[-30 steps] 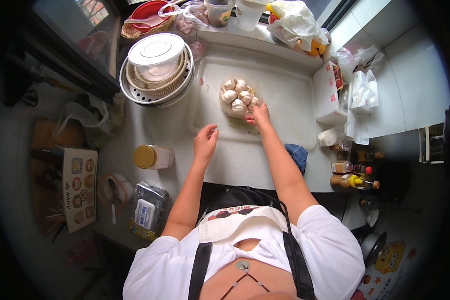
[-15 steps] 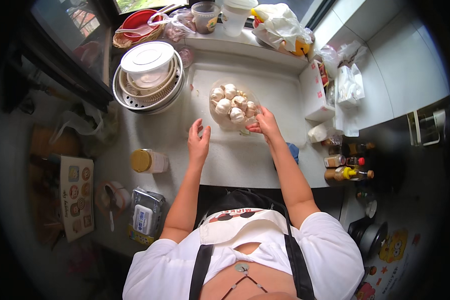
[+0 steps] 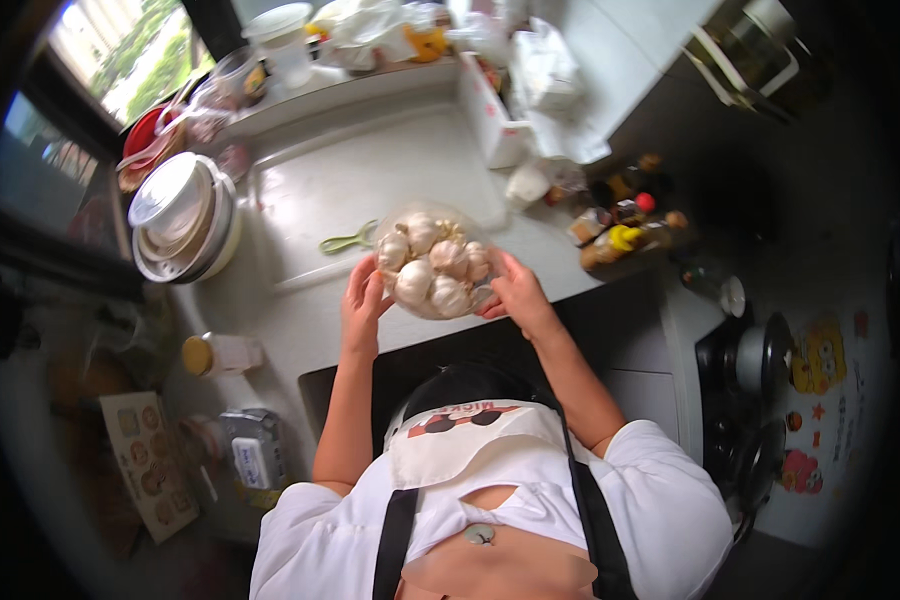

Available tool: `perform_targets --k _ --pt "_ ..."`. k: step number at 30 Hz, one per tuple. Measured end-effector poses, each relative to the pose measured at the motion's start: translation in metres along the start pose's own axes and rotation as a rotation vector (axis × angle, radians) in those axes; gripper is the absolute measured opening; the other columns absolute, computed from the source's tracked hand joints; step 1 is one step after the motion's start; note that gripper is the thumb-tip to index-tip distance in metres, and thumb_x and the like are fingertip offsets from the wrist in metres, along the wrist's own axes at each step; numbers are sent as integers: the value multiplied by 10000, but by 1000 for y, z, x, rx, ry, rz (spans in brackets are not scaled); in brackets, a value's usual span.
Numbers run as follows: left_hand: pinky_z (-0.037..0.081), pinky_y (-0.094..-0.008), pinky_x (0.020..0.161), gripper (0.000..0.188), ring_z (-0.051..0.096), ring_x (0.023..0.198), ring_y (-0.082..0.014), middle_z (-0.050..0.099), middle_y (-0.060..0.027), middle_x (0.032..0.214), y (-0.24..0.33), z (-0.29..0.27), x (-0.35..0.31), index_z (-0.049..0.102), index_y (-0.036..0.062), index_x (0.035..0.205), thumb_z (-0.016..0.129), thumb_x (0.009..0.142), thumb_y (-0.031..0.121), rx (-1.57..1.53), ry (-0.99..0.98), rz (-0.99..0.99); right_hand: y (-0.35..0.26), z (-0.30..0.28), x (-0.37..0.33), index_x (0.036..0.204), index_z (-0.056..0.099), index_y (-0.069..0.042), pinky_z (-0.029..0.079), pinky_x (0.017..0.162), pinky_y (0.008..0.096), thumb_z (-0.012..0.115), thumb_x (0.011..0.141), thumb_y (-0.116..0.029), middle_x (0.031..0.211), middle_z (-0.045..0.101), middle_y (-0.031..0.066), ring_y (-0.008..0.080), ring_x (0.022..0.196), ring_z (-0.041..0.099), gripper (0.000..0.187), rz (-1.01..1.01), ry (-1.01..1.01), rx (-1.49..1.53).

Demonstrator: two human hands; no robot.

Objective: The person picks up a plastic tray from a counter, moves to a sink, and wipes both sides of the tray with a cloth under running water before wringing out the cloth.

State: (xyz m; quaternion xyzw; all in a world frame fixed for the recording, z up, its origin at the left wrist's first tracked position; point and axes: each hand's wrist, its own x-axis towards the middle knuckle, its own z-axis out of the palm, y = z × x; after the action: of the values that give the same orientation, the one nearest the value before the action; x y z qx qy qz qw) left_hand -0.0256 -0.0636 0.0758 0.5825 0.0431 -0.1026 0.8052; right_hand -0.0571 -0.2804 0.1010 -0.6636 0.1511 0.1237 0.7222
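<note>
Mostly pale counter [image 3: 300, 315] beyond hand-held garlic bowl [image 3: 460, 221]; bright window [image 3: 150, 55] upper left.

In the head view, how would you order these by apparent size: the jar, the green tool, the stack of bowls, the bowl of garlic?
Largest: bowl of garlic and stack of bowls, too alike to rank
Next: jar
Smallest: green tool

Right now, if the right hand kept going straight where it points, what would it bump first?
Probably the bowl of garlic, since the right hand seems to be holding its side.
</note>
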Motion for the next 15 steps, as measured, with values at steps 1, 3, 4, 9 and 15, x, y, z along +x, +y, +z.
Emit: perform_targets --k 1,3,4,9,15 --pt "433 -332 823 424 474 1036 -162 489 -63 1122 -9 15 -6 432 77 1186 509 848 322 -5 -45 -2 6 -15 -13 1280 289 -18 504 494 222 342 757 7 1071 526 117 141 570 595 526 -33 33 -6" --pt "430 -345 827 427 468 1041 -164 485 -62 1120 -26 52 -20 430 73 1183 501 848 327 13 -108 -37 20 -54 -42 1280 285 -7 499 480 215 354 752 10 1086 523 109 134 580 596 532 -101 87 27" --pt "429 -348 827 426 464 1045 -164 482 -63 1123 -33 72 -28 429 74 1183 499 849 328 17 -138 -54 24 -73 -57 1278 286 -5 499 479 212 357 751 11 1088 522 108 132 580 596 532 -98 112 37" --pt "413 -374 840 418 430 1090 -167 466 -55 1147 -81 168 -62 424 78 1183 489 851 322 6 -335 -105 57 -170 -127 1274 297 -17 496 470 206 369 747 9 1080 526 98 124 573 596 532 -134 258 81" --pt "391 -395 853 391 410 1111 -165 462 -49 1155 -146 283 -97 430 89 1177 469 854 307 31 -546 -228 88 -271 -212 1276 297 -31 501 473 211 374 767 -2 1073 526 104 128 566 594 516 -122 464 132"
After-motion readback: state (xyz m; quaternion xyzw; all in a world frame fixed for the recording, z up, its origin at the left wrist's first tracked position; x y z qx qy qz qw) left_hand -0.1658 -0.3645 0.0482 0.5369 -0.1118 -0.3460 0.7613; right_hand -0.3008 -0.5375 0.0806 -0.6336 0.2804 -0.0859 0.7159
